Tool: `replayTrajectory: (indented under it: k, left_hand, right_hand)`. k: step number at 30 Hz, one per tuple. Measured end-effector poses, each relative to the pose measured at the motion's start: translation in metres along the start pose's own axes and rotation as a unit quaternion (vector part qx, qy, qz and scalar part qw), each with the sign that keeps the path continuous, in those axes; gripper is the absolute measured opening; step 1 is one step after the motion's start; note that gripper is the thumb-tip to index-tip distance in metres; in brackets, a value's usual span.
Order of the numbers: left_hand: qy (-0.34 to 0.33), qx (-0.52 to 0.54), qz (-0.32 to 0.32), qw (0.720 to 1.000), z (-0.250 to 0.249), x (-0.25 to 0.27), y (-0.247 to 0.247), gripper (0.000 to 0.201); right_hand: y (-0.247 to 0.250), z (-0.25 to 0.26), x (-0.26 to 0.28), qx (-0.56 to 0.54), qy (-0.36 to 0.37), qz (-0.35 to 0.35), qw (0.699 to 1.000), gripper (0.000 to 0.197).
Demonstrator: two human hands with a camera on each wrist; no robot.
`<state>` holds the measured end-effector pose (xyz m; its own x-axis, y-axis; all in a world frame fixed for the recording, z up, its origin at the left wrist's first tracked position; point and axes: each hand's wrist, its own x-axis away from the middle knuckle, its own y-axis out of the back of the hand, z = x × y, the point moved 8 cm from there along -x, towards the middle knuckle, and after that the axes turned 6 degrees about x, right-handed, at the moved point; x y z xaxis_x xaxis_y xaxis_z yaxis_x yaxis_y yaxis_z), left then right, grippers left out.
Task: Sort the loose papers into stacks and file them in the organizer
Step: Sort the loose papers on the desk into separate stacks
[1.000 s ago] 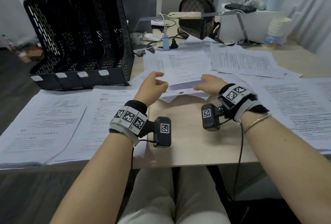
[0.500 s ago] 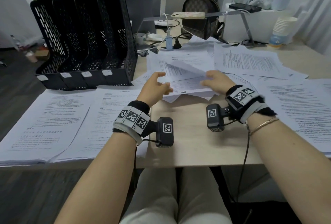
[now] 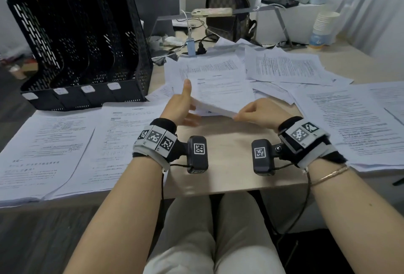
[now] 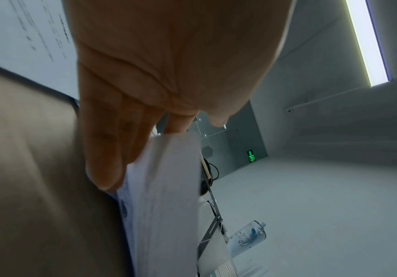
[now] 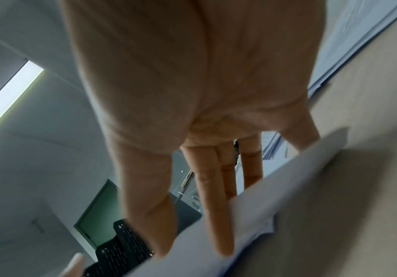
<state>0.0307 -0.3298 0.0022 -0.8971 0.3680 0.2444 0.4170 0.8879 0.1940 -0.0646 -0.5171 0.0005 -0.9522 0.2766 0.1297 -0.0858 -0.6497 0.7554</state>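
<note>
While both hands hover over the bare middle of the desk (image 3: pixel 229 164), a thick bundle of papers (image 3: pixel 220 92) sits between them, lifted clear of the wood and tilted up toward the far side. The left hand (image 3: pixel 182 107) takes the bundle's left edge, thumb laid along the top sheet and fingers straight underneath; from the left wrist camera those fingers (image 4: pixel 112 150) lie flat against the bundle's underside (image 4: pixel 166 196). The right hand (image 3: pixel 260 113) has the near right corner, thumb on top and fingers beneath; the right wrist view shows its fingers (image 5: pixel 214 196) stretched long under the blurred sheets (image 5: pixel 251 215), loosely extended, not clenched. Left of the bundle, the black four-slot organizer (image 3: pixel 83 44) stands upright at the desk's left rear, slots facing the person, nothing showing in them. In front of the organizer, two sorted stacks (image 3: pixel 65 149) lie flat side by side, their near edges reaching the desk's front edge. Beyond and to the right of the bundle, loose sheets (image 3: pixel 284 68) sprawl in overlapping layers, and more printed pages (image 3: pixel 349 125) cover the desk's right side. Straight under the bundle is the one open strip of wood, running to the front edge between the stacks and the right-hand pages. Behind the loose sheets stand a backpack (image 3: pixel 227 6) and a stack of paper cups (image 3: pixel 323 26).
</note>
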Motion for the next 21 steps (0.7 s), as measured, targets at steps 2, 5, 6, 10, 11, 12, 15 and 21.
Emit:
replayTrajectory:
  k: [2,5,6,10,11,12,15,21]
  left_hand:
    - [0.021,-0.012,0.008,1.000,0.004,0.004,-0.003,0.082]
    - [0.034,-0.030,0.037,0.998,0.006,0.012,-0.015,0.042]
    - [0.032,-0.046,0.040,0.998,0.006,0.013,-0.017,0.025]
    - [0.007,-0.089,0.019,0.996,0.008,0.014,-0.019,0.031]
    - [-0.003,-0.076,0.004,0.997,0.007,0.013,-0.016,0.032]
    - [-0.018,-0.053,-0.016,0.998,0.005,0.013,-0.010,0.033]
    - [-0.095,0.005,-0.103,0.990,-0.011,0.013,0.012,0.040]
    - [-0.209,0.072,-0.226,0.949,-0.037,0.025,0.039,0.055]
  right_hand:
    - [-0.002,-0.004,0.005,0.002,-0.005,0.010,1.000,0.041]
    - [0.000,-0.008,0.008,-0.034,-0.012,0.022,0.999,0.044]
    - [0.001,-0.010,0.008,-0.041,-0.014,0.021,0.999,0.043]
    - [0.007,-0.017,0.009,-0.078,-0.013,-0.013,0.997,0.023]
    - [0.011,-0.017,0.011,-0.087,-0.012,-0.027,0.996,0.021]
    - [0.014,-0.018,0.014,-0.096,-0.012,-0.041,0.995,0.020]
    - [0.024,-0.025,0.017,-0.129,-0.018,-0.081,0.988,0.029]
    - [0.030,-0.013,0.033,-0.243,0.012,-0.094,0.965,0.056]
